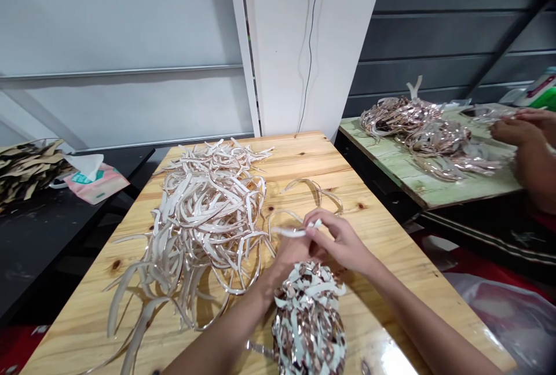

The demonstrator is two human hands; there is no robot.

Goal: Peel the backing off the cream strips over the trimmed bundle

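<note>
My right hand (pixel 336 240) pinches the end of a narrow strip (pixel 290 232), white on one side and shiny on the other. My left hand (pixel 296 252) is close beneath it, fingers curled and partly hidden behind the right hand; what they hold cannot be made out. Just below both hands, a thick shaggy bundle (pixel 309 317) of short white and shiny rose-gold pieces lies between my forearms. To the left spreads a large tangled heap of similar long strips (pixel 204 207). A few loose strips (pixel 319 185) curl on the wood beyond my hands.
The strips lie on a pale wooden table (pixel 369 213). At left, a dark table (pixel 39 247) bears a tissue pack (pixel 98 183) and brown strips (pixel 28 172). At right, another person's hands (pixel 521 126) are over a greenish table (pixel 391 169) with a shiny heap (pixel 438 132).
</note>
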